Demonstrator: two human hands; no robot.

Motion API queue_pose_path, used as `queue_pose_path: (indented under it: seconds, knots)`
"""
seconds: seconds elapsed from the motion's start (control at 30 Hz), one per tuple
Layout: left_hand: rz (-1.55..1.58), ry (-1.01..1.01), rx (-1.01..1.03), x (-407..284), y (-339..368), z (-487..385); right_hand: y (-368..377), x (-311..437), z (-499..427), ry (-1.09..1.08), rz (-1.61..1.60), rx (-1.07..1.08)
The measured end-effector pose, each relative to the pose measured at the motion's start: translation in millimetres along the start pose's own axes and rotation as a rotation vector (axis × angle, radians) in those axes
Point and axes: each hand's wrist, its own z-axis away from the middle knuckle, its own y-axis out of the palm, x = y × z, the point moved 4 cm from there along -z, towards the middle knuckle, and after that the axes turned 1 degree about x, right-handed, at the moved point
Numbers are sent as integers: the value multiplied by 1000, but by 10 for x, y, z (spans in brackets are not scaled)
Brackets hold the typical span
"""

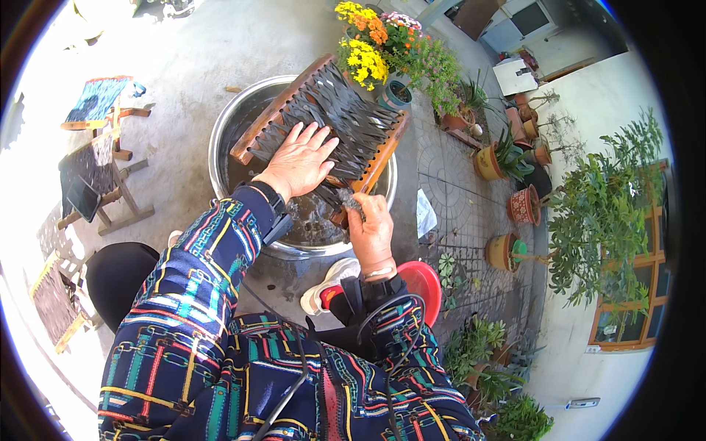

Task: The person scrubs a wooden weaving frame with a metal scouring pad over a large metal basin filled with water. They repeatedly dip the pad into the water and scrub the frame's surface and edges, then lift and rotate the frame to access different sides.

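Note:
A folding stool with a seat of woven dark strips (345, 110) and wooden rails rests tilted over a large metal basin (220, 132) that holds murky water. My left hand (300, 160) lies flat on the strips near the stool's lower left side, fingers spread. In my right hand (370, 226) is a grey scouring pad (351, 202), pinched at the near end of the orange-brown wooden rail (383, 154). The stool's legs are mostly hidden beneath the seat and my hands.
Several other woven-seat stools (88, 165) stand at the left, one with a dark flat device (84, 198) on it. A red plastic basin (423, 286) is by my right forearm. Potted flowers (364, 60) stand beyond the metal basin, and more pots (524, 205) line the right wall. A cable crosses my lap.

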Motion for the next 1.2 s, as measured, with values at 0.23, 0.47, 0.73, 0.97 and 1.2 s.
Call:
queue_pose_path:
  seconds: [0.23, 0.47, 0.73, 0.97, 1.2]
  knots:
    - [-42, 1, -9, -16, 11, 2, -14, -41, -82, 63, 12, -36]
    - [-64, 18, -66, -46, -51, -10, 17, 66, 44, 71, -35, 104]
    - [-95, -14, 14, -64, -48, -14, -29, -33, -30, 98, -59, -96]
    - [-149, -14, 14, -57, 5, -27, 102, -59, 198, 195, -123, 57]
    - [-145, -9, 4, -69, -17, -30, 176, -43, 241, 202, -250, -96]
